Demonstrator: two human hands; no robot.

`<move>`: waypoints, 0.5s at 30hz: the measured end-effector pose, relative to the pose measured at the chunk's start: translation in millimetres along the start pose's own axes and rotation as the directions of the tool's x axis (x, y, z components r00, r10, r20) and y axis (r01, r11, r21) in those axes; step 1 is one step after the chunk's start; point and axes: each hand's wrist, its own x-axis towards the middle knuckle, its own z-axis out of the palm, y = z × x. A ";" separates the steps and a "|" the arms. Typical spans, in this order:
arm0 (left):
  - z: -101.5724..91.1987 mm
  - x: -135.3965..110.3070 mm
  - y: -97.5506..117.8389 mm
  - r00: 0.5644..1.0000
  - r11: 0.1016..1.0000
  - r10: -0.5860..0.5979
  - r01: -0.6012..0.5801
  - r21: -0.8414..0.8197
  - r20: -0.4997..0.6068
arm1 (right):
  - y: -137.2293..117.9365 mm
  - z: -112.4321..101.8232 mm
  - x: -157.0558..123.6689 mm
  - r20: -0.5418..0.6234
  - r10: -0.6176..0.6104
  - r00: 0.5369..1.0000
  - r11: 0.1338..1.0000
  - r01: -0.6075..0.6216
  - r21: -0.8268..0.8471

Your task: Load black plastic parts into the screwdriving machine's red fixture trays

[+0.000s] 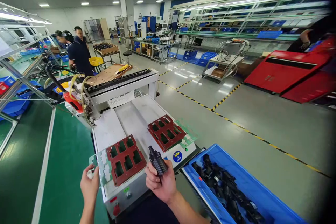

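Observation:
My right hand (162, 182) is wrapped round a black ribbed plastic housing (158, 162), held up in front of the machine bed (136, 113). At the left corner of the bed my left hand (89, 183) has its thumb and fingers curled together. A small white bit shows between them, beside a clear plate (101, 168); whether they grip the plate I cannot tell. Two dark red fixtures with cut-out pockets lie on the bed: a left fixture (127, 176) over the clear plate, and a right fixture (166, 133) farther back.
A blue bin (262, 189) of black parts stands at my right. The machine's gantry (123, 89) spans the bed, with an orange-red tool head (72, 102) at left. A green bench (68, 147) runs along the left. Co-workers (77, 54) are farther back; red cabinets (283, 71) stand right.

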 end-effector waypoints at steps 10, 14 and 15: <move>-0.2 37.5 -102.1 0.966 0.939 -0.234 0.195 0.285 0.113 | -2.0 -19.8 7.0 -0.244 -0.151 0.958 0.974 0.186 0.129; 1.6 46.4 -107.8 0.972 0.955 -0.205 0.172 0.242 0.118 | -41.2 -78.9 -25.4 -0.678 -0.442 0.587 0.896 0.268 -0.353; -1.1 47.1 -106.9 0.976 0.961 -0.185 0.155 0.228 0.113 | -58.9 -99.4 -38.9 -0.714 -0.516 0.472 0.856 0.280 -0.434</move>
